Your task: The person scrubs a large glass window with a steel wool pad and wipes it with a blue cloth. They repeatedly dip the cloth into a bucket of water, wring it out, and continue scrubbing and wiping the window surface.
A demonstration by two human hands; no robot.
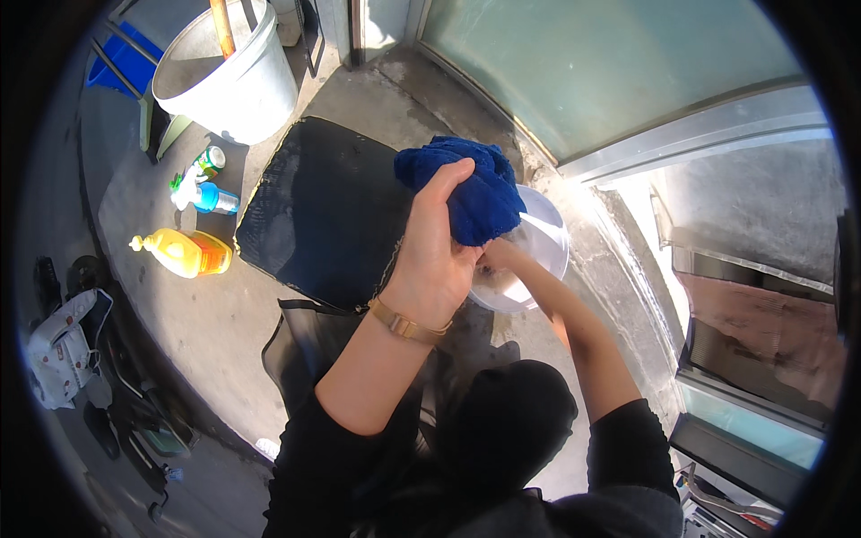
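A bunched blue cloth (479,185) is gripped in my left hand (440,235), thumb on top, a gold-coloured watch on that wrist. My right hand (499,259) is just below the cloth, over a translucent plastic basin (548,222); its fingers are partly hidden, and whether they grip the cloth is unclear. Murky water seems to lie in the basin. Left of the cloth, a black mat (323,202) with frayed edges lies on the concrete floor.
On the left stand a yellow pump bottle (188,253), a blue-and-clear bottle (216,199), a white spray bottle (188,188) and a green can (212,159). A large white bucket (235,87) holds a wooden handle. A glass door (605,74) is at upper right.
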